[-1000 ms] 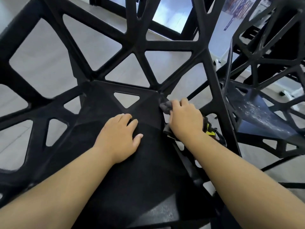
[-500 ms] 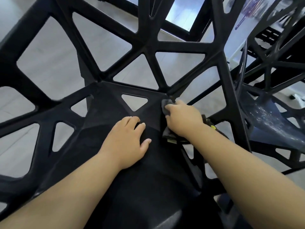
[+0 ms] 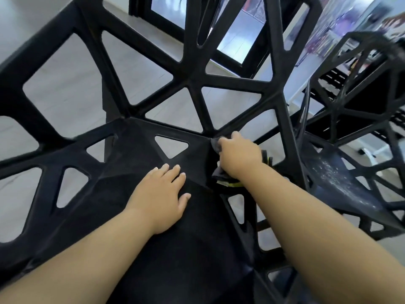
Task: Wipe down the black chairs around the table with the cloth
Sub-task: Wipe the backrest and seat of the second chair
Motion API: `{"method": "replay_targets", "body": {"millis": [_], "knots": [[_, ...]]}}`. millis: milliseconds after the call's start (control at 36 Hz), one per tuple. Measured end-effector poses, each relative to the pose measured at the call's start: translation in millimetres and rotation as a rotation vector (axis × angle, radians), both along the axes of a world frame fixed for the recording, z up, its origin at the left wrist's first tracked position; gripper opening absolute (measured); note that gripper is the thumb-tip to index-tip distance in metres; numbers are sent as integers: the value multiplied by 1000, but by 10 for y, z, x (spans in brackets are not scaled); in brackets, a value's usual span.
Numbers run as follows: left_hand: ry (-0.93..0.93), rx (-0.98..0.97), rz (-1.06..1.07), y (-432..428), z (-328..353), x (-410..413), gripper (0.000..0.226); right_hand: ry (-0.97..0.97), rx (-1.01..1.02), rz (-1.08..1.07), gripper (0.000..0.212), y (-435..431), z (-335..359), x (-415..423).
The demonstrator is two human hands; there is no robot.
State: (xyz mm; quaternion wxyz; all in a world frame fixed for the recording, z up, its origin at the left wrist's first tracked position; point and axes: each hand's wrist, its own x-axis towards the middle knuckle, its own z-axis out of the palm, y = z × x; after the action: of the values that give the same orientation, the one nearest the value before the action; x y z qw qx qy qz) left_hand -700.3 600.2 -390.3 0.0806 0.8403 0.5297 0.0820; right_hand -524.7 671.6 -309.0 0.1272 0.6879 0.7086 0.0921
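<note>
Right hand (image 3: 238,155): fingers curled round dark grey crumpled cloth (image 3: 215,145), pressing it into the rear seat corner of black angular lattice plastic chair (image 3: 131,137). Left hand (image 3: 162,194): flat on the seat, fingers straight, left of the cloth. Yellow-edged tag (image 3: 229,184) behind the right fingers, writing unreadable.

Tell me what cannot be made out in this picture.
Head view:
- Cloth: mostly covered by the right hand; full size hidden.
- Second black chair: cut off by the right edge.
- Table: largely behind the near chair's back, cut off by the top edge.
- Objects at top right: blurred.
</note>
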Motion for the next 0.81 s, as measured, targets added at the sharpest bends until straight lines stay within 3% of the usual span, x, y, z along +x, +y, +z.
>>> {"method": "replay_targets", "body": {"millis": [111, 278, 417, 611, 750, 806], "knots": [[60, -8, 6, 12, 24, 25, 59, -38, 182, -21, 33, -2, 333, 242], [128, 45, 17, 102, 89, 174, 56, -47, 512, -106, 31, 150, 902, 465], [47, 150, 82, 128, 49, 205, 54, -56, 440, -228, 33, 340, 937, 598], [-46, 233, 41, 152, -35, 208, 47, -105, 415, -179, 40, 433, 663, 291], [-19, 211, 59, 153, -32, 164, 46, -40, 180, -64, 37, 296, 91, 30], [-49, 287, 53, 202, -155, 161, 42, -6, 64, -24, 36, 244, -164, -97]]}}
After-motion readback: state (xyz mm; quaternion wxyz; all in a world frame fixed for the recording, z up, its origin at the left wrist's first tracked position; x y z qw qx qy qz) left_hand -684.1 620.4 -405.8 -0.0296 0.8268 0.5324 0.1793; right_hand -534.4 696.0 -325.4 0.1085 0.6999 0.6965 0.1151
